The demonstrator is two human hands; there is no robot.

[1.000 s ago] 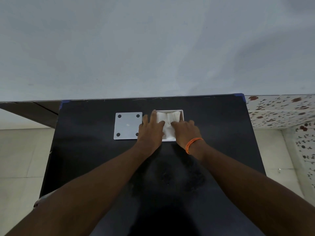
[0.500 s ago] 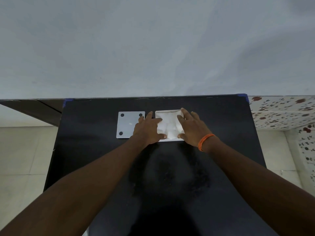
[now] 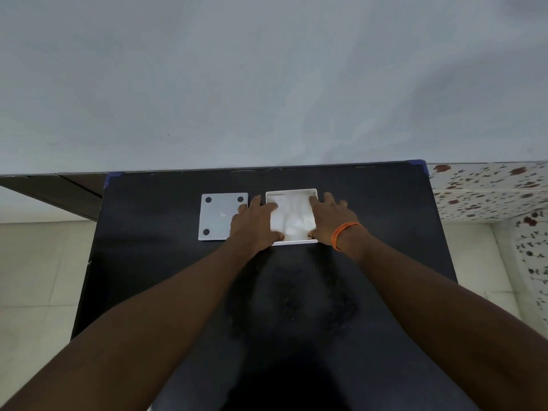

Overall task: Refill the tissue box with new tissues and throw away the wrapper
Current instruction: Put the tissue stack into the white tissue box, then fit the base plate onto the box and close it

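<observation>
A white square tissue box (image 3: 292,191) sits open-topped on the black table (image 3: 166,262), filled with white tissues (image 3: 293,216). My left hand (image 3: 255,223) rests on the box's left edge, fingers spread over the tissues. My right hand (image 3: 332,218), with an orange band at the wrist, lies flat on the box's right edge, its fingers reaching along the side. Both hands press on the tissues and hold nothing. The box's white lid (image 3: 221,216), with dark round pads at its corners, lies flat just left of the box. No wrapper is in view.
The table's far edge meets a pale grey wall (image 3: 267,84). Floor tiles (image 3: 32,277) show on the left. A flower-patterned tiled surface (image 3: 489,188) stands to the right of the table.
Both hands have spread apart from the middle of the tissues to the box's left and right edges, and the tissues now lie flatter in the box.
</observation>
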